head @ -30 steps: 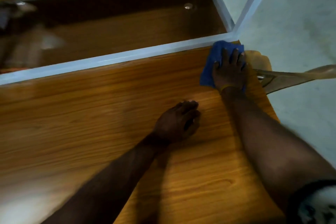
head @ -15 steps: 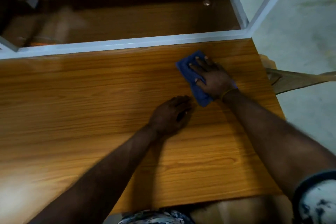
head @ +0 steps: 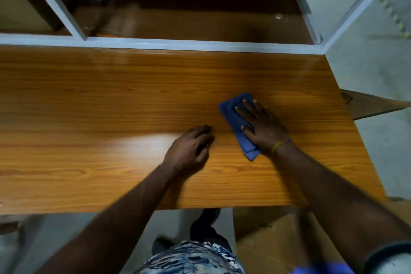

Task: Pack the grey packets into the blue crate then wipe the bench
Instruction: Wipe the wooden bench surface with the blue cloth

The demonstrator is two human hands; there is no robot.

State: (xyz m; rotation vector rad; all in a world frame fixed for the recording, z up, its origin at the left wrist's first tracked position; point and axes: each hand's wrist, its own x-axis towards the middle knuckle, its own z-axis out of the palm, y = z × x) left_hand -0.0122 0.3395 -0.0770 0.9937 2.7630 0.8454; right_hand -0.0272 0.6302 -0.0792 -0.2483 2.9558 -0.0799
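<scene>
No readable writing anywhere that I can see. My right hand (head: 262,127) is spread flat, pressing the folded blue cloth (head: 239,127) onto the wooden bench (head: 89,100). My left hand (head: 189,149) rests beside it, fingers loosely curled, holding nothing.

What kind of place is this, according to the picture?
Probably a workshop or storeroom, not a home. The wooden bench is plain and set against a grey metal frame with shelving behind it. The floor is bare concrete, and a cardboard box stands beneath the bench.
</scene>
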